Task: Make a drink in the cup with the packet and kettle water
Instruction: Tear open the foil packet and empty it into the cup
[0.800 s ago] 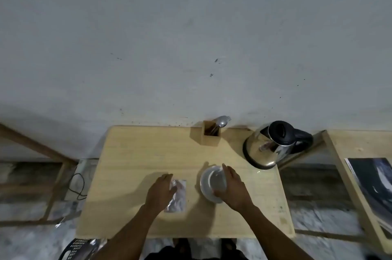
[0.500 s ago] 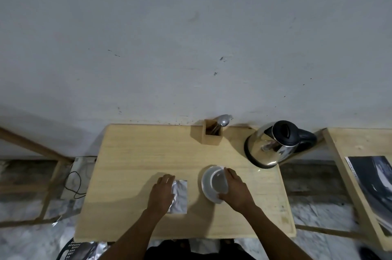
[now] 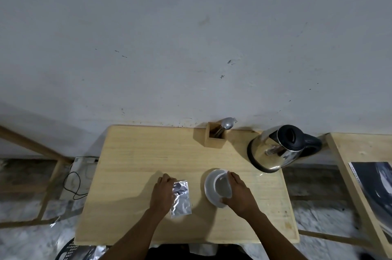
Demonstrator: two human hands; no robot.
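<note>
Near the front edge of the wooden table (image 3: 131, 175): left hand (image 3: 162, 195) flat on the silver foil packet (image 3: 181, 199), fingers together over its left side; right hand (image 3: 240, 194) curled around the white cup (image 3: 222, 186) on its saucer (image 3: 210, 187). Toward the back right corner, steel kettle (image 3: 273, 151); at the back edge, wooden holder (image 3: 215, 139) with a spoon (image 3: 227, 125)

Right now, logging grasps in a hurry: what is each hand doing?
Left hand: fingers lie on the packet; grip cannot be told.
Right hand: closed around the cup.
</note>
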